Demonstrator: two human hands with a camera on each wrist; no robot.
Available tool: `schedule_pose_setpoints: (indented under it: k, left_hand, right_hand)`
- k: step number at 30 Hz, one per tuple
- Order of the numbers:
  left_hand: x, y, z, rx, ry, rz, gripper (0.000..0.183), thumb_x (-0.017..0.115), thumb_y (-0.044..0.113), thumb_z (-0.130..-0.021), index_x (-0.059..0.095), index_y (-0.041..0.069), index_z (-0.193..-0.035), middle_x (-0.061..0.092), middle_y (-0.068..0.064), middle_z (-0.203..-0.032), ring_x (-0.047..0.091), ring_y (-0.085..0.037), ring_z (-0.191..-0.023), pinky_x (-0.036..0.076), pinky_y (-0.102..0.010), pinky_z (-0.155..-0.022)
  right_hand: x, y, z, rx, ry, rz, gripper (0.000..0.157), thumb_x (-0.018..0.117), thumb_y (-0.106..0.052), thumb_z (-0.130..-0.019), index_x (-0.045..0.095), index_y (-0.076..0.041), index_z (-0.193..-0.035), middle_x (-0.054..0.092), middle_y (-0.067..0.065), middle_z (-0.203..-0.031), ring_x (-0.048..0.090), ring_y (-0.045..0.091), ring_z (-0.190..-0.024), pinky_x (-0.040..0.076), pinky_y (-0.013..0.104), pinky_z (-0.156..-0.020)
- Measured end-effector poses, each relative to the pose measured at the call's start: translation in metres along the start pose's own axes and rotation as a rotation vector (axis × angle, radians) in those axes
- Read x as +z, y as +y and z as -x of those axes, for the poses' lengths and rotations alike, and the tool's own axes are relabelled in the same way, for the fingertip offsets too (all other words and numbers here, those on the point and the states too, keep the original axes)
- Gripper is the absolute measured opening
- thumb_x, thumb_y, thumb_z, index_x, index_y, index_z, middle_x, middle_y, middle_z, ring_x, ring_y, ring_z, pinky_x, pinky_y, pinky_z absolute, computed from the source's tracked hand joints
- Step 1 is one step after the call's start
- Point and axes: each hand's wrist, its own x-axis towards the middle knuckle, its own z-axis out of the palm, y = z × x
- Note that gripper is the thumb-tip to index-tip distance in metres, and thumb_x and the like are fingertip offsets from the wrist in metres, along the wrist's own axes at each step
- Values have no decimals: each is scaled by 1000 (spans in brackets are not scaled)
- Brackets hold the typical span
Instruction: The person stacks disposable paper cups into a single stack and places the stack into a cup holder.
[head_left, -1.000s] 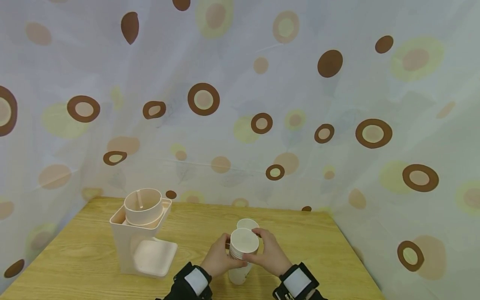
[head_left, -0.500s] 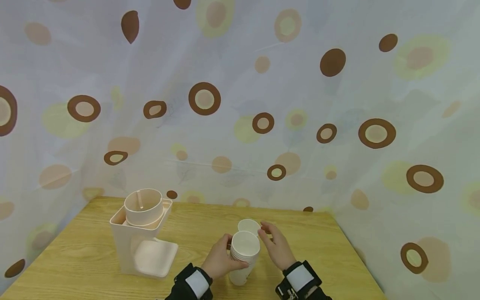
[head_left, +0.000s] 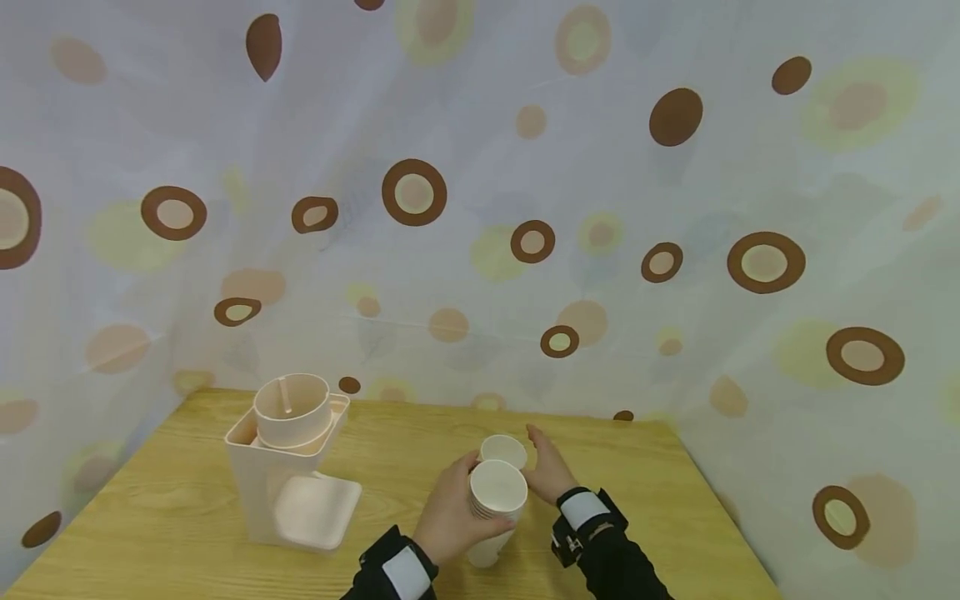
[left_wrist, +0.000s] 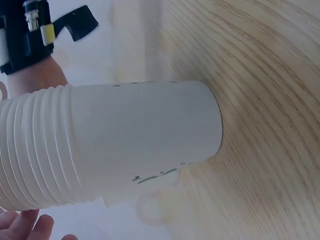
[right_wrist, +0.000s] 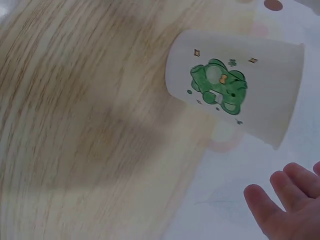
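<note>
A stack of nested white paper cups stands upright on the table, its layered rims showing in the left wrist view. My left hand grips the stack round its upper part from the left. Just behind it is a single white paper cup, partly hidden by the stack. In the right wrist view this cup carries a green cartoon animal print. My right hand is at the single cup's right side, fingers extended; the right wrist view shows the fingertips apart from its rim.
On the left of the wooden table stands a cream plastic container with a round cup-like part on top and a flat square flap in front. A patterned cloth hangs behind the table.
My right hand has let go of the stack's rim and moved forward to the right of the single cup. My left hand keeps its grip on the stack.
</note>
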Motion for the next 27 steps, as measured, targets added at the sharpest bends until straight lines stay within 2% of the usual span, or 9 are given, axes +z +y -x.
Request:
schedule_pose_setpoints:
  k: [6, 9, 16, 20, 27]
  left_hand:
    - [-1, 7, 1, -2, 60, -57, 83, 81, 37, -65, 48, -9, -126, 60, -22, -114, 57, -33, -101, 52, -51, -82]
    - [-1, 6, 1, -6, 64, -66, 78, 81, 36, -64, 51, -8, -122, 61, -20, -111, 58, -31, -99, 52, -49, -82]
    - [2, 11, 0, -46, 32, 35, 78, 82, 34, -64, 50, -8, -121, 60, -21, -112, 58, -31, -100, 52, -50, -84]
    - [3, 11, 0, -71, 16, 53, 75, 82, 33, -64, 50, -6, -119, 59, -20, -111, 57, -30, -99, 52, -50, -84]
    - [1, 6, -3, -75, 35, 37, 74, 83, 29, -63, 49, -7, -118, 59, -20, -110, 58, -29, -98, 53, -48, -84]
  right_hand:
    - [12, 1, -6, 9, -30, 24, 75, 70, -10, -73, 36, 23, -131, 46, 43, -128, 44, 52, -119, 38, 62, -101]
    - [16, 2, -10, 22, -21, 51, 71, 71, -9, -74, 39, 23, -129, 49, 42, -124, 47, 51, -116, 41, 60, -99]
    - [19, 11, -10, 100, 53, 1, 74, 71, -8, -73, 36, 19, -132, 56, 33, -111, 56, 41, -100, 48, 56, -89]
    - [15, 14, -4, 112, 95, -14, 80, 74, -12, -71, 34, 18, -133, 56, 30, -109, 56, 37, -96, 49, 54, -86]
    - [-8, 5, 5, 50, 112, -27, 82, 75, -15, -73, 32, 17, -135, 53, 29, -108, 55, 35, -95, 50, 53, -83]
